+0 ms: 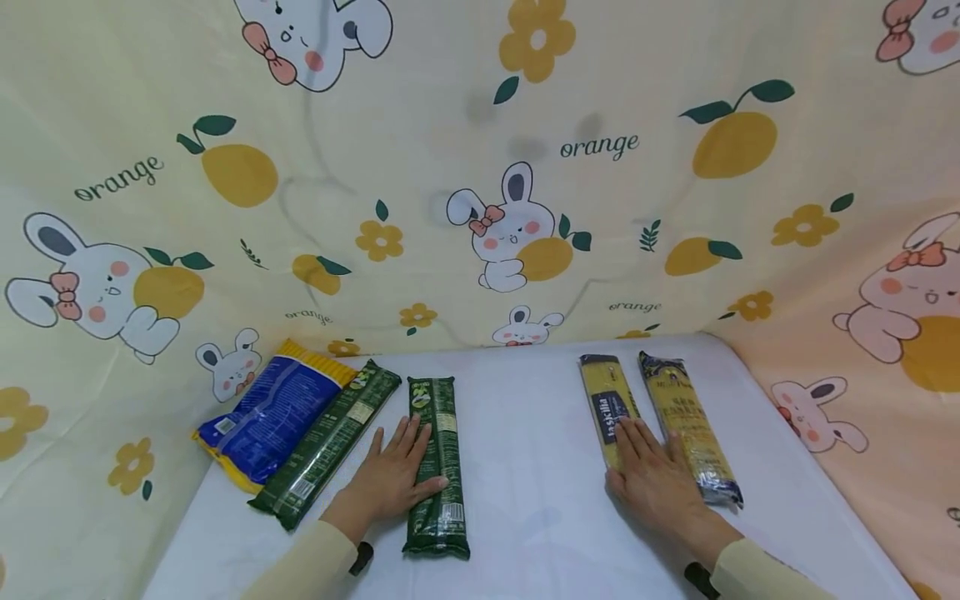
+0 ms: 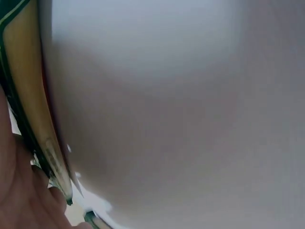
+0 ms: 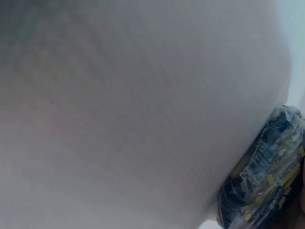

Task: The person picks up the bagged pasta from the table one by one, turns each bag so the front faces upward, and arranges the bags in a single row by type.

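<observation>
My left hand (image 1: 388,477) lies with fairly straight fingers on the upright-lying green pack (image 1: 438,525), a long flat packet with a printed label. In the left wrist view, a green-edged pack (image 2: 28,81) with tan contents runs beside the fingers. My right hand (image 1: 654,482) rests flat with fingers extended over the lower part of a yellow spaghetti pack (image 1: 600,377) with a dark label, hiding its lower end. Just right of that hand lies another yellow pack (image 1: 693,429) with dark ends. The right wrist view shows a crinkled dark blue pack end (image 3: 262,176).
Left of the left hand, a second green pack (image 1: 330,446) lies slanted against a blue and yellow bag (image 1: 273,417). All lie on a white-covered table (image 1: 525,467). A printed cloth (image 1: 420,158) with rabbits and oranges rises behind and along the sides.
</observation>
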### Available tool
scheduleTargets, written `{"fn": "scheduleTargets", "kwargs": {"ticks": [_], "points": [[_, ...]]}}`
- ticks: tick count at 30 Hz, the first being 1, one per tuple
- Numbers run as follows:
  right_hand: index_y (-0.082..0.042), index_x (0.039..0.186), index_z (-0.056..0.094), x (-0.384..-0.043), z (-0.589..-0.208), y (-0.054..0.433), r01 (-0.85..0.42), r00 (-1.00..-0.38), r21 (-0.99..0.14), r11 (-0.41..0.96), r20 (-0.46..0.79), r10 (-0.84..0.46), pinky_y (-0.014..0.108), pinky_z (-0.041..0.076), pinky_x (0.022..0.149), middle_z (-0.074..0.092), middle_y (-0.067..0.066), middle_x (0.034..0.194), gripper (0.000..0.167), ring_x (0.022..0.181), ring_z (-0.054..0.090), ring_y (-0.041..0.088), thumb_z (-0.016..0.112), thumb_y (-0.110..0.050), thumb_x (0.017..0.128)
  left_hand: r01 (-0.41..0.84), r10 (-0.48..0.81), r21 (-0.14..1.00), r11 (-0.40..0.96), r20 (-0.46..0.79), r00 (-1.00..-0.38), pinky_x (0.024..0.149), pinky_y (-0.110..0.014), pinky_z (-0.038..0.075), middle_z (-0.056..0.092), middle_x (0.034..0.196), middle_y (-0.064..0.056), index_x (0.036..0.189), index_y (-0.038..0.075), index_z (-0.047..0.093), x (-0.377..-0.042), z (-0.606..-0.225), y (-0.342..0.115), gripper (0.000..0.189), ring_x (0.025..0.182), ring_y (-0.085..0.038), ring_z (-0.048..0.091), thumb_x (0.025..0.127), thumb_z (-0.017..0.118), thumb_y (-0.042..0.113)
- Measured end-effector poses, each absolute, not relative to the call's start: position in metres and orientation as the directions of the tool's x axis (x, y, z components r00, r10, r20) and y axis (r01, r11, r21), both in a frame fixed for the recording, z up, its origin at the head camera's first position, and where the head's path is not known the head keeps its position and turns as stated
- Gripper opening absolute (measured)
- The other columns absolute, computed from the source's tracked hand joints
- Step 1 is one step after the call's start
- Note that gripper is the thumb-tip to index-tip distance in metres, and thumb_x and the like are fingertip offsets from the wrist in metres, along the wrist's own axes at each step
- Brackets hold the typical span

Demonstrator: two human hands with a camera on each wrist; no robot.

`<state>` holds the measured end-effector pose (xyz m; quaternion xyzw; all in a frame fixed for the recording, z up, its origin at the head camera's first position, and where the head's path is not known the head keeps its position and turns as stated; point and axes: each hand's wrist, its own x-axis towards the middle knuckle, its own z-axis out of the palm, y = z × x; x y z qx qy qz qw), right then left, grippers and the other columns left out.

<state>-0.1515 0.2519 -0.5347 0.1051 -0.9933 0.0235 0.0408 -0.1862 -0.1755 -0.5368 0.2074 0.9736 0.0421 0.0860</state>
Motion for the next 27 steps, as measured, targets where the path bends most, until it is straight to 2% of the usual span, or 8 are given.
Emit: {"fn": "scheduleTargets", "kwargs": {"ticks": [6,10,16,19,22,24,27], "points": [[0.004,0.157,0.043,-0.154,-0.533,0.257,-0.213,-0.975,-0.047,0.976,0.082,-0.208,0.075,0.011,0.123,0.036,0.024,0.167,0.068,0.154,0.034,0.045,0.057,-0.036,0.105,0.380,0.405,0.168,0.910,-0.152,-0.902,0.128,-0.067,0.005,0.005,0.177,-0.016,0.170,0.009,0.014,-0.174,-0.544,-0.135,0.100,0.165,-0.036,0.005,0.101,0.027,0.081],[0.004,0.157,0.043,-0.155,-0.532,0.255,-0.195,-0.979,-0.038,0.980,0.068,-0.192,0.075,0.012,0.123,0.036,0.024,0.167,0.068,0.154,0.034,0.046,0.058,-0.035,0.104,0.366,0.400,0.206,0.908,-0.159,-0.903,0.128,-0.067,0.003,0.004,0.177,-0.020,0.168,0.002,0.015,-0.165,-0.545,-0.107,0.102,0.164,-0.038,0.002,0.103,0.029,0.078],[0.007,0.150,0.052,-0.153,-0.528,0.242,-0.180,-0.978,0.056,0.982,0.096,-0.185,0.075,0.023,0.120,0.050,0.026,0.157,0.064,0.147,0.046,0.046,0.063,-0.031,0.099,0.351,0.400,0.241,0.905,-0.200,-0.894,0.128,-0.067,0.007,0.006,0.177,-0.020,0.168,0.001,0.017,-0.155,-0.542,-0.093,0.104,0.164,-0.036,0.005,0.101,0.030,0.080],[0.010,0.134,0.064,-0.147,-0.526,0.235,-0.186,-0.959,0.090,0.978,0.201,-0.201,0.074,0.033,0.114,0.064,0.026,0.140,0.057,0.131,0.059,0.046,0.072,-0.027,0.091,0.349,0.403,0.254,0.902,-0.206,-0.892,0.127,-0.068,0.014,0.017,0.176,-0.017,0.167,0.003,0.025,-0.156,-0.537,-0.103,0.099,0.164,-0.035,0.015,0.102,0.036,0.077],[0.006,0.106,0.072,-0.138,-0.526,0.225,-0.226,-0.901,0.103,0.969,0.357,-0.248,0.069,0.046,0.103,0.072,0.022,0.112,0.039,0.108,0.066,0.043,0.078,-0.023,0.082,0.372,0.414,0.249,0.894,-0.143,-0.899,0.122,-0.068,0.027,0.039,0.168,-0.013,0.159,0.007,0.046,-0.166,-0.529,-0.114,0.077,0.156,-0.035,0.036,0.106,0.047,0.063],[0.000,0.093,0.071,-0.130,-0.525,0.213,-0.273,-0.857,0.105,0.956,0.425,-0.291,0.064,0.051,0.095,0.071,0.016,0.099,0.029,0.097,0.066,0.039,0.080,-0.025,0.079,0.393,0.417,0.221,0.892,-0.074,-0.906,0.117,-0.065,0.038,0.056,0.156,-0.011,0.147,0.010,0.061,-0.177,-0.523,-0.119,0.057,0.144,-0.035,0.052,0.108,0.054,0.051],[-0.007,0.085,0.067,-0.117,-0.524,0.189,-0.379,-0.790,0.097,0.920,0.485,-0.376,0.056,0.054,0.086,0.068,0.010,0.090,0.026,0.088,0.064,0.033,0.079,-0.030,0.084,0.410,0.410,0.150,0.899,0.033,-0.911,0.105,-0.059,0.050,0.071,0.133,-0.008,0.127,0.014,0.072,-0.198,-0.515,-0.118,0.033,0.123,-0.032,0.064,0.109,0.059,0.038]]}}
